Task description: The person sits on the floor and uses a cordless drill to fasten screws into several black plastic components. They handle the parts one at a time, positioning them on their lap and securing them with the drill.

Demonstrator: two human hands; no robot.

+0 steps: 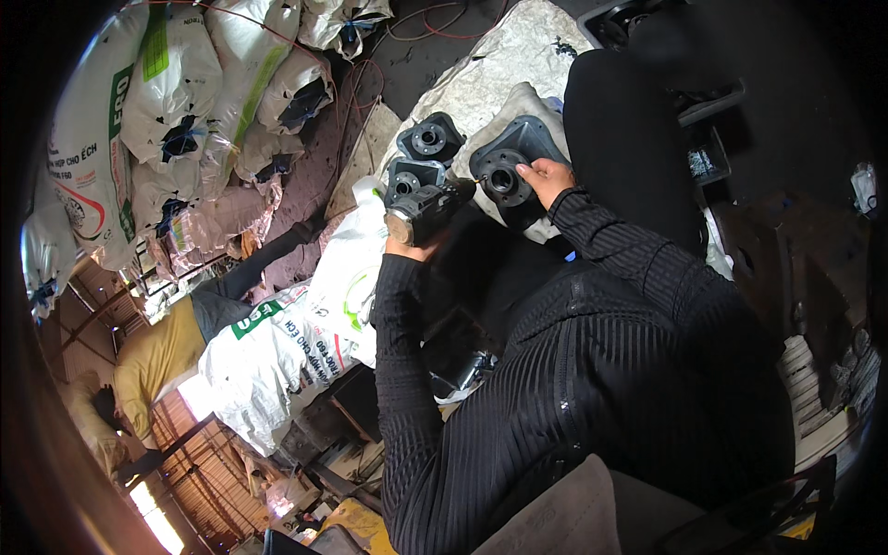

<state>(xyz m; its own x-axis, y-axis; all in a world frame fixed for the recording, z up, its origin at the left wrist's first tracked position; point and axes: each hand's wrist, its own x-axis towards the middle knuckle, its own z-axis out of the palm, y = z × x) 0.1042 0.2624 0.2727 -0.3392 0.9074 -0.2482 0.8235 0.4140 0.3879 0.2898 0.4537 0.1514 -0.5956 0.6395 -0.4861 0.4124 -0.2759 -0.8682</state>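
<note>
Setting: cluttered workshop floor, seen from above; white woven sacks (pixel 176 102) piled at the left, one more sack (pixel 296 342) lying beside the person's left arm.
Surface: a pale cloth (pixel 499 65) spread on the floor, carrying dark cast metal parts.
Left hand (pixel 412 242): closed from below around a dark cylindrical metal part (pixel 427 211), held up, pale round end facing left.
Right hand (pixel 546 178): fingers resting on the rim of a dark flanged housing (pixel 511 166), gripping its edge.
Flanged housing: on the cloth, just right of the held part.
Nearby: two smaller flanged castings (pixel 430 139) behind the held part.
Other person: someone in a yellow top (pixel 157 356) lying at lower left.
</note>
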